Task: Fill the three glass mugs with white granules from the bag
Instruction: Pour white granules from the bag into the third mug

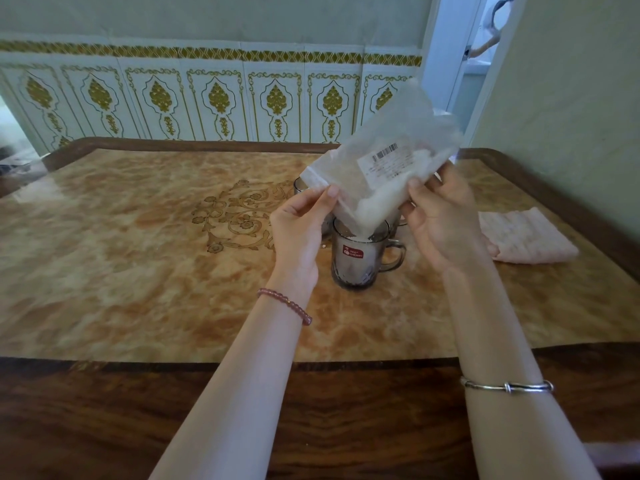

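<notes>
Clear crinkled plastic bag (388, 157), smoky patterned glass mug (353, 261), glossy marbled wood-edged table (138, 265), ribbed pink cloth (526, 237)

Both forearms outstretched, left hand (300, 225) and right hand (441, 221) raised, fingers pinching

far mugs (300, 184): mostly hidden behind bag (388, 161) and hands | bag label (388, 160): text unreadable

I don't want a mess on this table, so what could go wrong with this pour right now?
The bag is tilted steeply over the near mug, held only by both hands, left and right. A surge of granules could overshoot the rim. The other mugs stand mostly hidden behind the bag, so it could knock them.
</notes>
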`<state>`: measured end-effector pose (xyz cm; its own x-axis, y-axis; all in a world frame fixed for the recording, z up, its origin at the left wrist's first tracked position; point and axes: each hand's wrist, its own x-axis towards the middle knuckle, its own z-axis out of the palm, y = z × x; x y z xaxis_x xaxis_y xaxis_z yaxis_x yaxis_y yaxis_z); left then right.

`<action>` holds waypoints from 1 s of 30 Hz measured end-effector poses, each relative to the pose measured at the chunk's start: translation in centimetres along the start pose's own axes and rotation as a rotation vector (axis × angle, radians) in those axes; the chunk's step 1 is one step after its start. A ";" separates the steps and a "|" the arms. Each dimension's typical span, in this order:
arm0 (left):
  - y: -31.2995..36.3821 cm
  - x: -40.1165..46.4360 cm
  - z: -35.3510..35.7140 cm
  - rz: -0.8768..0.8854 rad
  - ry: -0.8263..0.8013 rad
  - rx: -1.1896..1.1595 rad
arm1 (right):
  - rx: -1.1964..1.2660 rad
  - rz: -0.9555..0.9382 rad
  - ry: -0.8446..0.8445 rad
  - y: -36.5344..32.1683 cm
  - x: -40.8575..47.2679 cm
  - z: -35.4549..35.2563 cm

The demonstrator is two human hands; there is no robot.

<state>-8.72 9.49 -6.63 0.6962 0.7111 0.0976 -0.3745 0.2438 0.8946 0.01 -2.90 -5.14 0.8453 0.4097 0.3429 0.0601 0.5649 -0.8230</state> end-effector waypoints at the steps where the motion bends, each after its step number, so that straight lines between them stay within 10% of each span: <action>1: 0.0 0.0 0.0 -0.002 -0.007 0.001 | 0.003 -0.011 0.014 0.0 0.0 -0.1; 30: -0.1 0.2 -0.1 0.018 -0.032 0.020 | 0.193 -0.036 0.024 -0.9 -0.8 0.9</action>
<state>-8.58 9.68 -6.77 0.7088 0.6938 0.1277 -0.3752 0.2175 0.9011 -1.19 -3.12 -4.23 0.8571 0.3709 0.3574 -0.0107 0.7065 -0.7076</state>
